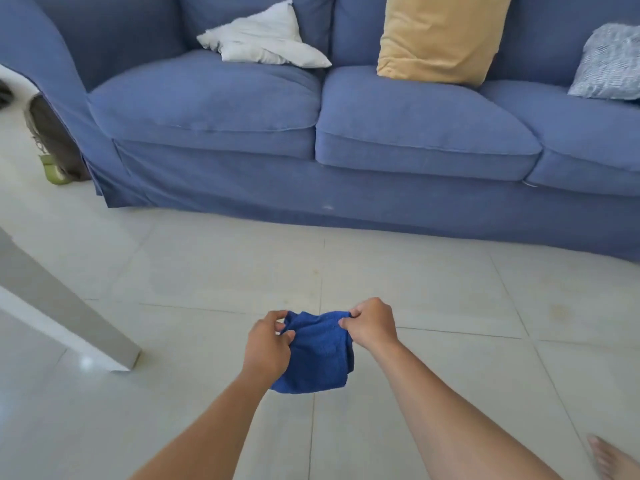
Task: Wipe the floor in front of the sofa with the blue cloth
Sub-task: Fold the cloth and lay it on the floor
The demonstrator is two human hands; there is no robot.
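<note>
Above the tiled floor (433,299) before the sofa (311,140), our left hand (268,344) and right hand (372,323) each pinch a top corner of the blue cloth (317,355), which hangs between them. We see a pale furniture leg (69,313) at left and a bare foot (613,459) at lower right.

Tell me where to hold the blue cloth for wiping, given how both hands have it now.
The left hand and right hand pinch the blue cloth's top corners, so it hangs bunched above the floor. That grip suits spreading, not scrubbing. Probably best to lay it flat on the tiles, then press down from above with a palm on its middle, fingers toward the sofa.
</note>
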